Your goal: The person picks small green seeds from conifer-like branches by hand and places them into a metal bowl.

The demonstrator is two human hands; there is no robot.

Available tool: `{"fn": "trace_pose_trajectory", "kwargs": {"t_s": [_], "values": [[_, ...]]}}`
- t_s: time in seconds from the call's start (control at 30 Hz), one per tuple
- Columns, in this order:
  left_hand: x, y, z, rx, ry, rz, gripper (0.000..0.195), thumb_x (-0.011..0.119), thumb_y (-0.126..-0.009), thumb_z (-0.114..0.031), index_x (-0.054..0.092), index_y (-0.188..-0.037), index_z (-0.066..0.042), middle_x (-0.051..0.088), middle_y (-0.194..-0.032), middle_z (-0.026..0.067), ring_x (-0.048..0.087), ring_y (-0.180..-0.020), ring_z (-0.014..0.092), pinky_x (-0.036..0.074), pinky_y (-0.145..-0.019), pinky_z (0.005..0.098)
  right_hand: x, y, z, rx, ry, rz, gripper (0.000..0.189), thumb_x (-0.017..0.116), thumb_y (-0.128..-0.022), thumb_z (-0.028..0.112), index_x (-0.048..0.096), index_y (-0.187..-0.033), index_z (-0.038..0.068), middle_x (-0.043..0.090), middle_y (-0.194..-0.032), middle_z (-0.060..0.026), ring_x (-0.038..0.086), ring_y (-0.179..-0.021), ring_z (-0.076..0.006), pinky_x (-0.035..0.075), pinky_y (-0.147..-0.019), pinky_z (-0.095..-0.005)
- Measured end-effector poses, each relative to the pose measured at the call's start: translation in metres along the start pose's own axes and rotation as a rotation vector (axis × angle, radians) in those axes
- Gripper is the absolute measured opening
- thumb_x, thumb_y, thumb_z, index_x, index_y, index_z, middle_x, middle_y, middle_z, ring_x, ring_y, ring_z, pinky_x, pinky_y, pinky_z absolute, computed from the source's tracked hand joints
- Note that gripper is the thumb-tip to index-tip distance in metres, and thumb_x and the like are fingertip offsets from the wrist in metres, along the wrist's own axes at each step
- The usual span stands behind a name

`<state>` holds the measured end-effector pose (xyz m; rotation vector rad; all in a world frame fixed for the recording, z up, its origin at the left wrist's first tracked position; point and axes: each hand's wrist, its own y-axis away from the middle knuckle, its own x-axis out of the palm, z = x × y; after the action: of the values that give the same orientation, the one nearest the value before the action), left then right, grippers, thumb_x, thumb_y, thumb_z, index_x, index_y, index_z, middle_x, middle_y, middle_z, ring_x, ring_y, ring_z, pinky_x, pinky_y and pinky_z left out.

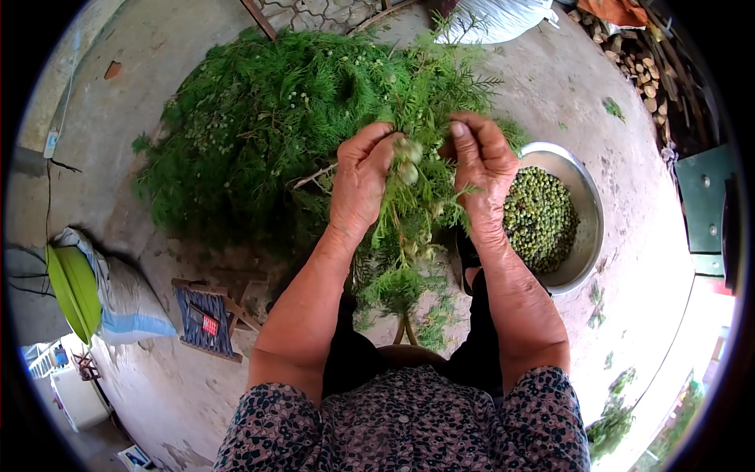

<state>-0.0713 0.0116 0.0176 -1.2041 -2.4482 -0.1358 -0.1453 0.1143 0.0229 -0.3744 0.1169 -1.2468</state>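
A leafy conifer sprig (407, 194) with pale green cones (408, 162) hangs in front of me, above my knees. My left hand (363, 177) pinches its stem between thumb and fingers. On the sprig's right side is my right hand (486, 171), thumb and fingers curled near the foliage; whether anything sits between those fingertips is hidden. A big heap of cut conifer branches (253, 135) with small cones lies on the ground beyond and left of my hands. Beside my right forearm stands a round metal basin (587, 236) holding many small green cones (540, 218).
A folding stool (206, 318) with a small dark object on its woven seat stands at left. Near it are a filled sack (133, 301) and a lime-green basin (74, 289). Stacked firewood (646, 82) lines the upper right. A white sack (495, 20) lies at the top.
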Motion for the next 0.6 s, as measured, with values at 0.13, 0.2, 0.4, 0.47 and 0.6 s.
{"fn": "trace_pose_trajectory", "kwargs": {"t_s": [0.13,0.2,0.4,0.47,0.6], "values": [[0.001,-0.001,0.001,-0.008,-0.269,0.124,0.015,0.051,-0.083,-0.011,0.051,-0.073,-0.001,0.038,-0.057,-0.0053,0.03,-0.052,0.004,0.026,-0.046,0.0224,-0.009,-0.007,0.007,-0.076,-0.021,-0.002,0.005,0.058,-0.08,0.002,0.059,-0.084,0.002,0.055,-0.073,-0.0004,0.048,-0.06,-0.0068,0.04,-0.054,-0.0191],[0.001,-0.004,0.004,0.047,-0.335,0.194,0.017,0.05,-0.083,-0.011,0.045,-0.07,-0.001,0.035,-0.056,-0.0037,0.029,-0.05,0.005,0.026,-0.044,0.0239,-0.011,-0.011,0.008,-0.196,0.111,0.116,0.005,0.061,-0.076,0.002,0.06,-0.081,0.001,0.056,-0.073,-0.0033,0.05,-0.064,-0.0104,0.042,-0.058,-0.0217],[0.005,-0.003,0.003,0.144,-0.579,0.203,0.016,0.05,-0.082,-0.008,0.041,-0.07,-0.001,0.033,-0.055,0.002,0.03,-0.051,0.009,0.029,-0.045,0.0266,-0.01,-0.007,-0.005,-0.006,0.077,0.293,0.014,0.067,-0.071,0.006,0.059,-0.081,0.001,0.058,-0.072,-0.0062,0.053,-0.066,-0.0136,0.043,-0.063,-0.0252],[0.001,-0.003,0.003,0.148,-0.587,0.204,0.017,0.05,-0.081,-0.008,0.04,-0.07,-0.001,0.033,-0.055,0.0023,0.03,-0.051,0.009,0.029,-0.045,0.0269,-0.008,-0.006,-0.005,0.074,0.044,0.293,0.014,0.066,-0.072,0.006,0.058,-0.082,-0.001,0.056,-0.068,-0.0063,0.049,-0.06,-0.0119,0.043,-0.058,-0.0251],[0.003,-0.002,0.005,0.126,-0.605,0.228,0.018,0.053,-0.08,-0.008,0.042,-0.068,0.0,0.034,-0.053,0.002,0.029,-0.048,0.009,0.028,-0.043,0.0263,-0.014,-0.007,-0.008,0.076,0.213,0.32,0.011,0.062,-0.076,0.006,0.058,-0.082,-0.002,0.057,-0.067,-0.0062,0.047,-0.06,-0.0106,0.041,-0.056,-0.0252]]}}
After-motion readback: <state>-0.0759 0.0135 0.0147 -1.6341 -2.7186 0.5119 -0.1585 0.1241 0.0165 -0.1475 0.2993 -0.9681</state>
